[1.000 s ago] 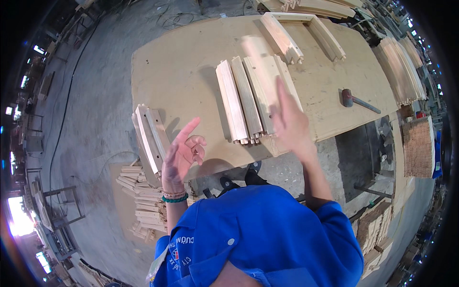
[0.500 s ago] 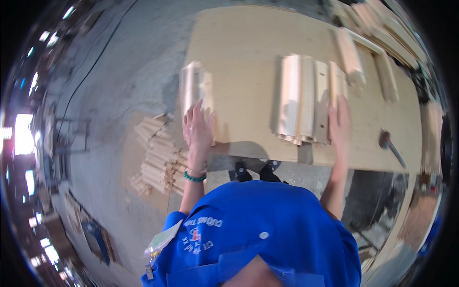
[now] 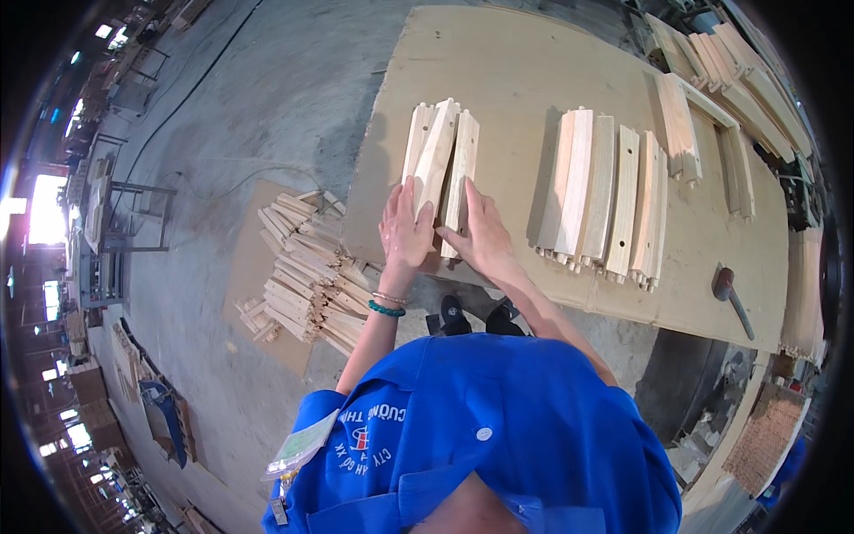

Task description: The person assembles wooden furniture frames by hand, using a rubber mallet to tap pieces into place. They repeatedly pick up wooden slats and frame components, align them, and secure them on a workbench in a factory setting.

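Left hand (image 3: 407,233) and right hand (image 3: 486,235) are held close together.
The left forearm (image 3: 370,347) and right forearm (image 3: 559,322) are angled inward; left fingers (image 3: 406,200) are pointed forward, and the right thumb (image 3: 454,238) is stretched leftward.

Your widest lane on the counter (image 3: 511,76) lies between the left bundle of wood pieces (image 3: 461,165) and the right row of wood pieces (image 3: 600,191), running from front edge to far edge; your right hand (image 3: 483,237) borders it. Within the bundle, a narrow wedge-shaped gap separates the middle and right pieces, widening toward you. Your left hand (image 3: 407,231) obstructs the bundle's near left end. Right of the row, passage narrows beside the wooden frame (image 3: 680,129), then broadens toward the mallet (image 3: 723,284). Stacked planks (image 3: 763,100) obstruct the far right.
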Demonstrator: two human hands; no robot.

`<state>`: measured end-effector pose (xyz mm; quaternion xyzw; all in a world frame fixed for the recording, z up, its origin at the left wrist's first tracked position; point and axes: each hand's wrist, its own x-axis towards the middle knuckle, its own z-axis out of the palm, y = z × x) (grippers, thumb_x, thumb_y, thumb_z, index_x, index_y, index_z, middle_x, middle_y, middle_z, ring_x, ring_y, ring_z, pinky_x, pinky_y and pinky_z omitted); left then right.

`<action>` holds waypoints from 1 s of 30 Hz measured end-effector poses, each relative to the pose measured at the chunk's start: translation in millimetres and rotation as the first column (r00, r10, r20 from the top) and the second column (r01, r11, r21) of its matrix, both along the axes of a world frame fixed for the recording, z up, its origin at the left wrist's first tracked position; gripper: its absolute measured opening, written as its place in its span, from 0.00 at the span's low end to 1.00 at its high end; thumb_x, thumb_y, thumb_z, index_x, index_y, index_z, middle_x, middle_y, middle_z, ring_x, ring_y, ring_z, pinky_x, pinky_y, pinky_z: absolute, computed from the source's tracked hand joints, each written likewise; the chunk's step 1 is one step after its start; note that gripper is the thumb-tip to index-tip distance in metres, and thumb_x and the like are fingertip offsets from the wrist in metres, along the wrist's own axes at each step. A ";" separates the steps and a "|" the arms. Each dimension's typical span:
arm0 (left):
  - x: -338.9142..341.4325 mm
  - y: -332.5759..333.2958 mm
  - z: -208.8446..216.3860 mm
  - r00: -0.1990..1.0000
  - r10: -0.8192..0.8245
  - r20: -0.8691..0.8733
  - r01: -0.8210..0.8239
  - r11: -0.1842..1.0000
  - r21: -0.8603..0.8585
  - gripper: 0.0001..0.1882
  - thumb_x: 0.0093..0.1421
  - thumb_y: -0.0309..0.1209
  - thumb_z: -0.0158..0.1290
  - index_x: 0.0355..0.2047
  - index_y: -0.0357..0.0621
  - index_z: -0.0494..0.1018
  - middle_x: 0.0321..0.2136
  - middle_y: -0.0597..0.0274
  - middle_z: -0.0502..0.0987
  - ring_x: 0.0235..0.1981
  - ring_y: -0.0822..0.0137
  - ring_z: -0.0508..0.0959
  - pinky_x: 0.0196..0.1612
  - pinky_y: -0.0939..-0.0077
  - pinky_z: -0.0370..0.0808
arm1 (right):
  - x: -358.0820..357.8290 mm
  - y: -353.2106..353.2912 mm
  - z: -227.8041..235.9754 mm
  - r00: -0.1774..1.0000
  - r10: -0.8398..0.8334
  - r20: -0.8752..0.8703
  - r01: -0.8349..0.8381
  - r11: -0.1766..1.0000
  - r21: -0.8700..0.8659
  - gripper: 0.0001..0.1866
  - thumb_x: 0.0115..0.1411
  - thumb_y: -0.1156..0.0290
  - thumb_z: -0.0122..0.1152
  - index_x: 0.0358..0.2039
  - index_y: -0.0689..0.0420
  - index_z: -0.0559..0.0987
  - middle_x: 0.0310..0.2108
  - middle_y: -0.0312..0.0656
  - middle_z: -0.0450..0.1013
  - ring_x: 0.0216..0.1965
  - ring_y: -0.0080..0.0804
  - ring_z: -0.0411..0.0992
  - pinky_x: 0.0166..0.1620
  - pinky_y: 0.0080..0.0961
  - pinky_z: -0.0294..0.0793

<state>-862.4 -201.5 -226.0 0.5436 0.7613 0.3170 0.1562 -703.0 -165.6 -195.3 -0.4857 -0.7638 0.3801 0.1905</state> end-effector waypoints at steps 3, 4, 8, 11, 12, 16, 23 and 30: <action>3.4 0.2 12.8 0.997 0.016 -0.081 -0.008 0.996 0.094 0.29 0.63 0.41 0.47 0.63 0.46 0.60 0.58 0.47 0.65 0.59 0.49 0.64 0.60 0.55 0.60 | 3.7 11.8 -34.4 0.987 -0.134 -0.089 0.136 0.991 0.016 0.45 0.53 0.70 0.62 0.67 0.63 0.47 0.53 0.55 0.63 0.52 0.42 0.66 0.52 0.35 0.68; 7.9 0.5 25.2 0.999 -0.028 -0.043 0.031 0.998 0.058 0.29 0.62 0.41 0.47 0.61 0.44 0.61 0.56 0.47 0.67 0.57 0.50 0.66 0.58 0.56 0.62 | 8.7 16.0 -44.1 0.977 -0.184 -0.104 0.186 0.982 0.016 0.45 0.54 0.72 0.61 0.67 0.62 0.46 0.51 0.52 0.65 0.50 0.38 0.68 0.50 0.31 0.71; 24.3 -5.4 48.0 0.985 -0.143 0.101 0.144 0.990 -0.005 0.27 0.61 0.43 0.50 0.56 0.39 0.67 0.45 0.49 0.75 0.47 0.53 0.74 0.50 0.62 0.69 | 31.7 17.8 -23.7 0.782 -0.333 -0.527 -0.049 0.810 -0.584 0.40 0.54 0.80 0.55 0.67 0.62 0.51 0.49 0.46 0.69 0.46 0.29 0.70 0.45 0.23 0.72; 44.0 2.3 59.1 0.972 -0.196 0.132 0.211 0.972 -0.108 0.28 0.60 0.44 0.52 0.54 0.37 0.69 0.39 0.50 0.78 0.41 0.53 0.78 0.45 0.62 0.72 | 42.2 7.4 -9.5 0.667 -0.405 -0.625 -0.152 0.747 -0.647 0.38 0.56 0.82 0.54 0.67 0.61 0.53 0.49 0.43 0.70 0.45 0.26 0.70 0.44 0.20 0.72; 48.0 5.5 63.5 0.969 -0.206 0.134 0.227 0.960 -0.163 0.28 0.59 0.45 0.52 0.54 0.37 0.69 0.38 0.50 0.78 0.39 0.53 0.78 0.44 0.62 0.73 | 44.0 0.1 -5.8 0.629 -0.435 -0.644 -0.161 0.738 -0.655 0.38 0.56 0.82 0.54 0.67 0.60 0.53 0.48 0.42 0.70 0.44 0.26 0.70 0.45 0.21 0.71; 50.7 12.9 65.8 0.833 -0.227 0.505 0.346 0.925 -0.156 0.29 0.62 0.44 0.52 0.56 0.34 0.66 0.38 0.51 0.78 0.38 0.61 0.80 0.42 0.66 0.74 | 48.1 -22.5 20.2 0.604 -0.414 -0.681 -0.074 0.821 -0.566 0.39 0.58 0.82 0.54 0.68 0.58 0.50 0.51 0.42 0.69 0.46 0.26 0.69 0.47 0.21 0.71; 50.8 10.4 82.3 0.255 -0.076 0.964 0.434 0.900 -0.044 0.24 0.67 0.40 0.46 0.57 0.36 0.64 0.39 0.57 0.76 0.34 0.74 0.77 0.34 0.81 0.77 | 91.6 -24.7 39.2 0.760 -0.245 -0.602 0.004 0.928 -0.373 0.34 0.59 0.79 0.58 0.65 0.54 0.60 0.56 0.42 0.66 0.52 0.32 0.67 0.54 0.27 0.69; 35.8 4.3 106.4 -0.270 0.055 0.961 0.703 0.694 0.158 0.27 0.70 0.43 0.37 0.54 0.27 0.63 0.25 0.52 0.74 0.12 0.75 0.69 0.13 0.86 0.66 | 110.4 -10.8 110.1 0.941 -0.252 0.224 -0.040 0.576 0.816 0.36 0.45 0.71 0.68 0.58 0.46 0.70 0.50 0.42 0.69 0.51 0.43 0.68 0.59 0.47 0.64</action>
